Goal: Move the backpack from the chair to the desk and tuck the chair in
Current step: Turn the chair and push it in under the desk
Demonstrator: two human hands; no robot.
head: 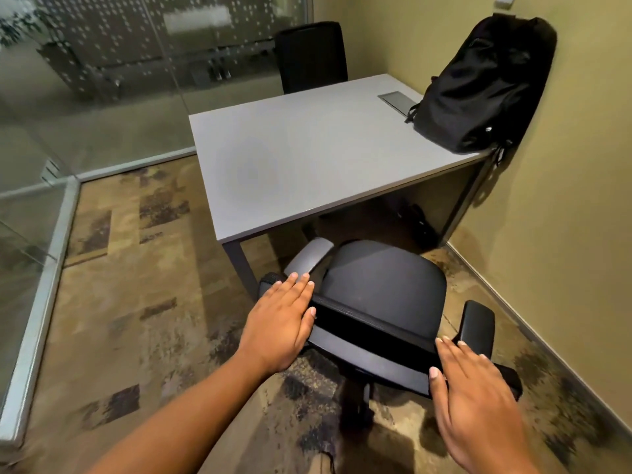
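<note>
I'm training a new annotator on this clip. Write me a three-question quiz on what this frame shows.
1. True or false: the backpack lies on the desk, leaning on the wall.
2. Where are the left hand and right hand? A) on the backpack B) at the chair backrest's top C) flat on the desk
3. Fill in: the chair's seat is ___ under the desk.

Key: 1 true; 2 B; 3 not yet.
</note>
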